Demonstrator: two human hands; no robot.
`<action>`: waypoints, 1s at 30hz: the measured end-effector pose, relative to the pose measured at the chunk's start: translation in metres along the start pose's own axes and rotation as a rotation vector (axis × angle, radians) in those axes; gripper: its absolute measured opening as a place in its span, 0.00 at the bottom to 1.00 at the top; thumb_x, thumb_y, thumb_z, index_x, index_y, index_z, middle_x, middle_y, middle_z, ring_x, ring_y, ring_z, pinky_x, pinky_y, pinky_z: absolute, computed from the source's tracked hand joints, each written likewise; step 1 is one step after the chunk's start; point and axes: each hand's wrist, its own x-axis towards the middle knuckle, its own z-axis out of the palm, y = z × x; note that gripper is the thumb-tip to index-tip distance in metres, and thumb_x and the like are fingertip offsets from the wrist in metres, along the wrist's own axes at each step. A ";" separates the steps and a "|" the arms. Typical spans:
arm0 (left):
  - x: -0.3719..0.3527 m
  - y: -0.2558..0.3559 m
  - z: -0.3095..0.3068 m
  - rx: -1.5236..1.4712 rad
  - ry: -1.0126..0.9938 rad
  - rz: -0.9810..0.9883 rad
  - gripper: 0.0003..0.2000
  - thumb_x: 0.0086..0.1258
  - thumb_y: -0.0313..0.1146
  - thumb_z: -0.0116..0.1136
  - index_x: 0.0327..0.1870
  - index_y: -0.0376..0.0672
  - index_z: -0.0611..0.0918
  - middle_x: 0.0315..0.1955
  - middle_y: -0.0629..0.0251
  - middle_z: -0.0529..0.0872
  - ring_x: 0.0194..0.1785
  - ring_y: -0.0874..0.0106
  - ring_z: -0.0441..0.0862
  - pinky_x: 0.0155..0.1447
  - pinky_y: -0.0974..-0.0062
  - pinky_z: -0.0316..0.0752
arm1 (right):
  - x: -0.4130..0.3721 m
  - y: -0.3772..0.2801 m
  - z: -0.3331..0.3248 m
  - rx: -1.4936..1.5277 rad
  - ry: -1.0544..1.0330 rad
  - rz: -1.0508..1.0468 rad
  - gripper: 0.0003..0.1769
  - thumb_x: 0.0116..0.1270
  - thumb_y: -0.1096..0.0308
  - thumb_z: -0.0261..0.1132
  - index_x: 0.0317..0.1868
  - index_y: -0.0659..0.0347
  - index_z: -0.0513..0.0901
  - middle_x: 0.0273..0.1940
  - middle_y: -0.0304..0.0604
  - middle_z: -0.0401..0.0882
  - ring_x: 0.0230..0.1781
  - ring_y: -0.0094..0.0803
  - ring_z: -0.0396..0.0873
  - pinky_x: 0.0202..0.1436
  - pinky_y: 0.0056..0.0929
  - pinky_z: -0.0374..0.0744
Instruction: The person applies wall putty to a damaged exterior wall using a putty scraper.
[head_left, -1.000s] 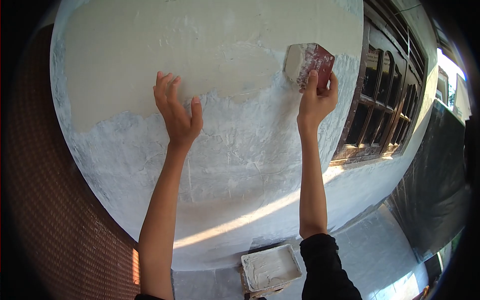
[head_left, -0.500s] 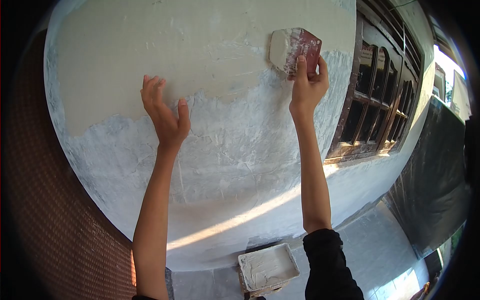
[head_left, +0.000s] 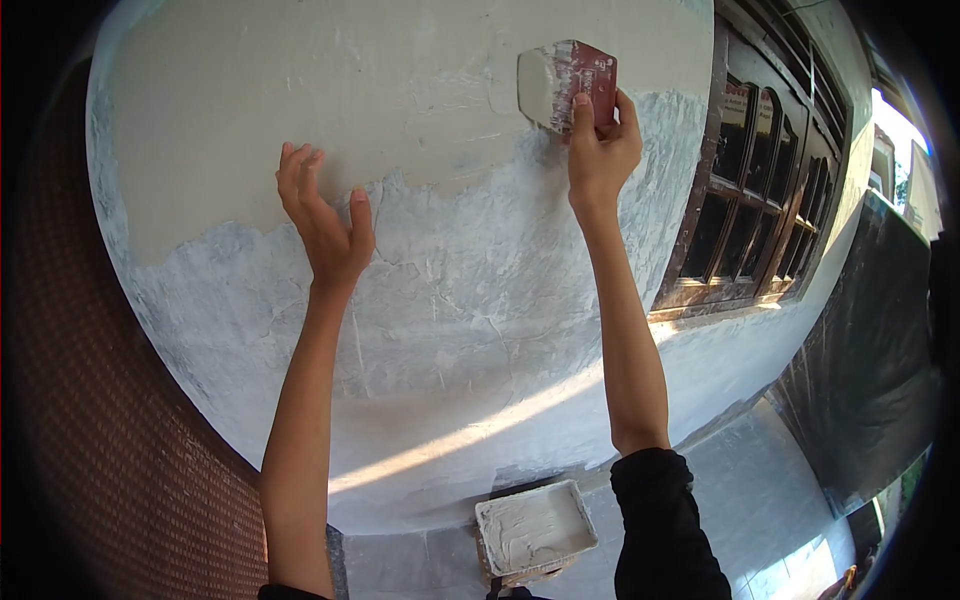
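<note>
My right hand (head_left: 604, 155) grips a dark red plaster scraper (head_left: 597, 84), thumb on its near face and fingers behind. Wet cream filler (head_left: 540, 90) coats the scraper's left part, which lies close over the upper wall. My left hand (head_left: 325, 215) is raised at the wall with its fingers apart and holds nothing. Smooth cream filler covers the upper part of the wall (head_left: 270, 90). Below a ragged border, the older white-grey surface (head_left: 440, 300) shows cracks and patches.
A white tray (head_left: 590, 510) of filler stands low by the foot of the wall, over grey floor tiles (head_left: 740, 480). To the right is a dark wooden window (head_left: 745, 190); a black sheet (head_left: 870, 350) hangs beyond it. Brown woven matting (head_left: 130, 400) borders the left side.
My right hand has moved the scraper a little to the left and up along the wall. The left hand keeps its pose, with only a slight shift in view.
</note>
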 end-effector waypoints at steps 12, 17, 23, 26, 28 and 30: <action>0.001 0.005 -0.001 0.021 -0.013 -0.001 0.26 0.73 0.37 0.49 0.68 0.38 0.59 0.65 0.51 0.62 0.74 0.47 0.55 0.74 0.50 0.53 | 0.002 -0.006 -0.015 0.096 0.077 0.023 0.18 0.68 0.69 0.65 0.53 0.71 0.76 0.32 0.44 0.85 0.25 0.20 0.78 0.27 0.20 0.75; 0.003 0.003 -0.001 0.021 0.005 0.006 0.26 0.73 0.37 0.49 0.68 0.38 0.60 0.65 0.51 0.62 0.74 0.48 0.55 0.74 0.50 0.53 | -0.028 -0.016 0.019 0.039 -0.136 -0.026 0.20 0.66 0.66 0.67 0.54 0.70 0.77 0.30 0.43 0.84 0.26 0.20 0.77 0.31 0.21 0.75; 0.002 0.004 0.000 0.018 -0.018 0.009 0.26 0.73 0.38 0.49 0.68 0.38 0.60 0.65 0.51 0.62 0.74 0.48 0.55 0.74 0.50 0.53 | -0.009 -0.009 -0.021 0.023 0.089 0.010 0.18 0.68 0.69 0.65 0.54 0.69 0.76 0.32 0.44 0.84 0.26 0.21 0.79 0.31 0.19 0.76; 0.000 0.002 0.001 0.003 -0.019 -0.004 0.25 0.71 0.38 0.51 0.67 0.40 0.62 0.66 0.50 0.61 0.74 0.47 0.54 0.73 0.47 0.53 | -0.027 -0.031 0.002 0.205 -0.004 0.023 0.18 0.68 0.69 0.66 0.54 0.69 0.76 0.32 0.43 0.85 0.25 0.20 0.78 0.30 0.18 0.76; 0.000 0.002 0.001 -0.019 -0.007 -0.012 0.25 0.71 0.37 0.51 0.67 0.40 0.62 0.66 0.50 0.61 0.74 0.47 0.54 0.73 0.46 0.53 | -0.055 -0.037 0.033 0.106 -0.122 -0.015 0.15 0.66 0.71 0.66 0.52 0.66 0.78 0.31 0.45 0.85 0.24 0.19 0.77 0.30 0.21 0.75; 0.001 0.002 0.002 -0.034 0.015 -0.014 0.25 0.71 0.37 0.51 0.67 0.40 0.62 0.66 0.49 0.61 0.74 0.47 0.54 0.73 0.45 0.53 | -0.074 -0.042 0.048 0.050 -0.200 -0.067 0.15 0.66 0.70 0.66 0.51 0.65 0.78 0.31 0.48 0.85 0.26 0.21 0.78 0.31 0.22 0.76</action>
